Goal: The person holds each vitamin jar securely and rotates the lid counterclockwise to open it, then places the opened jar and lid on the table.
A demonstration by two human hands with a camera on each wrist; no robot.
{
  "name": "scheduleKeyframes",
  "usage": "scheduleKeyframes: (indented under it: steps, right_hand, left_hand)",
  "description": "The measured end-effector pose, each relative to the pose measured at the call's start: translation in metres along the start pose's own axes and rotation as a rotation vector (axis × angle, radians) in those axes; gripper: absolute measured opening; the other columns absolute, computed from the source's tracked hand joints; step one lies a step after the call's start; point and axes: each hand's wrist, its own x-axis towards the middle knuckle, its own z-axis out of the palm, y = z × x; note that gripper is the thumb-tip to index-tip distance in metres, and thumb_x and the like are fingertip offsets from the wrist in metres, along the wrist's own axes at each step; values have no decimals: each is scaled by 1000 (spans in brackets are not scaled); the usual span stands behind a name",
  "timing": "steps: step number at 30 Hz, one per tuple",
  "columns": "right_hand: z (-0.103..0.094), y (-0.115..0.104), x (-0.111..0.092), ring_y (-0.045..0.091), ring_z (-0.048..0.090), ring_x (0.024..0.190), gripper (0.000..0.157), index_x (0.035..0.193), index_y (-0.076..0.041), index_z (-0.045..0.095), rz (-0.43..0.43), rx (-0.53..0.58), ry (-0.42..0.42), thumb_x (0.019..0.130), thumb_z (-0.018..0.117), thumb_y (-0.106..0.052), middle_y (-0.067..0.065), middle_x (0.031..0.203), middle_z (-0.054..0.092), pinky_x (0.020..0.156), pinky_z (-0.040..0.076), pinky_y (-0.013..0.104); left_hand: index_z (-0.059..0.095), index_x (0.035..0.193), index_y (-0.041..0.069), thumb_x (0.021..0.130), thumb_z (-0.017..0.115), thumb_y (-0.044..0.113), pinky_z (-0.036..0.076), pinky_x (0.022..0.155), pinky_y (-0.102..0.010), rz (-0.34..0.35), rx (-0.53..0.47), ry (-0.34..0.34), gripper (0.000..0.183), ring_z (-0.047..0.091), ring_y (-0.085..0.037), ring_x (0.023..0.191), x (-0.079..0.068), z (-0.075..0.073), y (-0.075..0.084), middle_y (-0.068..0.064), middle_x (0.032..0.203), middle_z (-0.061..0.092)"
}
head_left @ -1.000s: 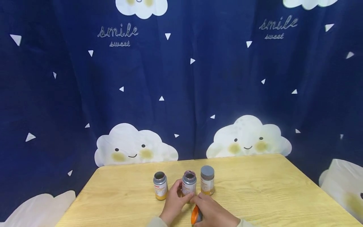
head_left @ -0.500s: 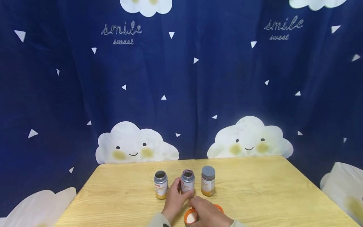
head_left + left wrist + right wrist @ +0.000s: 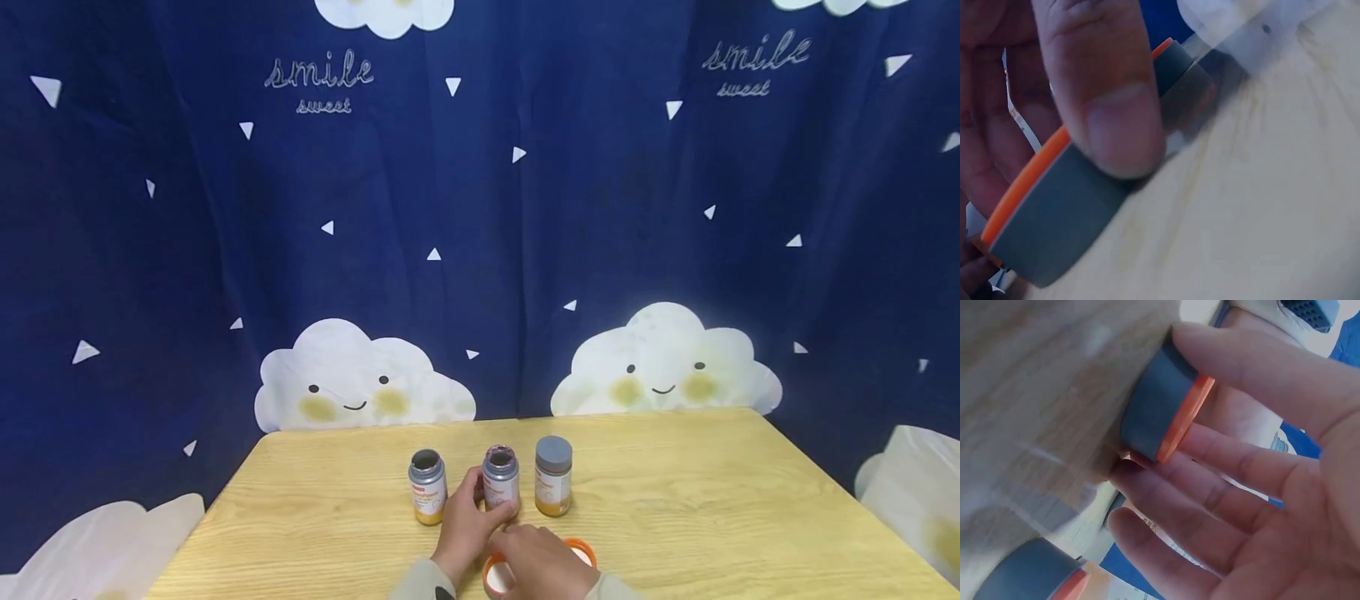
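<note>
My left hand (image 3: 467, 529) grips the middle bottle (image 3: 501, 483), which stands upright and uncapped with a purplish rim and a white label. Just in front of it, my right hand (image 3: 543, 565) holds a grey lid (image 3: 1157, 400) by its edge, thumb on one side and fingers on the other. This lid lies low at the tabletop, its orange-ringed inner side with a white liner facing up. Partly behind the right hand is a second lid (image 3: 582, 550), also orange side up.
Another open bottle (image 3: 429, 492) stands left of the gripped one. To the right is a bottle (image 3: 553, 483) with its grey lid on. All stand on a light wooden table (image 3: 697, 508), before a dark blue curtain (image 3: 480, 200) printed with clouds.
The lid in my right hand went from tilted on edge to flat, inner side up, then shifted slightly left. The second lid came into view behind that hand. My left hand keeps gripping the bottle.
</note>
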Motion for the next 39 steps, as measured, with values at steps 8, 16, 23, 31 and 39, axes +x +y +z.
scheduleKeyframes:
  steps: [8, 16, 23, 31, 39]
  right_hand:
    - [1, 0, 4, 7, 46, 61, 32, 85, -19, 60, -3, -102, 30, 69, 84, -32, -12, 74, 51, 58, 41, 25]
    - [1, 2, 5, 6, 45, 61, 32, 88, -22, 61, -34, -115, 48, 71, 82, -38, -14, 74, 52, 56, 40, 25]
    - [2, 4, 5, 4, 47, 62, 34, 92, -23, 61, -12, -65, -3, 71, 82, -39, -14, 77, 54, 58, 43, 24]
    - [3, 8, 3, 4, 49, 65, 33, 94, -20, 65, -29, -52, 21, 72, 81, -39, -14, 79, 56, 61, 45, 24]
    - [2, 7, 5, 3, 49, 65, 33, 96, -20, 66, -23, -30, -9, 73, 80, -40, -13, 78, 57, 63, 46, 24]
  left_hand:
    - [53, 123, 11, 77, 81, 25, 43, 100, -49, -1, -13, -32, 55, 57, -33, 117, -1, -2, 1, -9, 123, 62]
    - [55, 120, 12, 76, 82, 27, 44, 97, -51, 10, -2, -13, 54, 59, -31, 112, 1, -5, 3, -6, 118, 64]
    - [55, 120, 13, 75, 82, 27, 44, 97, -52, -7, -13, -13, 54, 59, -33, 114, 0, -5, 5, -8, 120, 64]
    - [54, 122, 11, 76, 82, 26, 44, 96, -52, -5, -16, -21, 56, 58, -32, 113, -1, -4, 4, -8, 120, 63]
    - [53, 123, 8, 75, 82, 23, 43, 97, -51, -5, -3, 17, 59, 58, -31, 112, -1, -5, 2, -8, 118, 62]
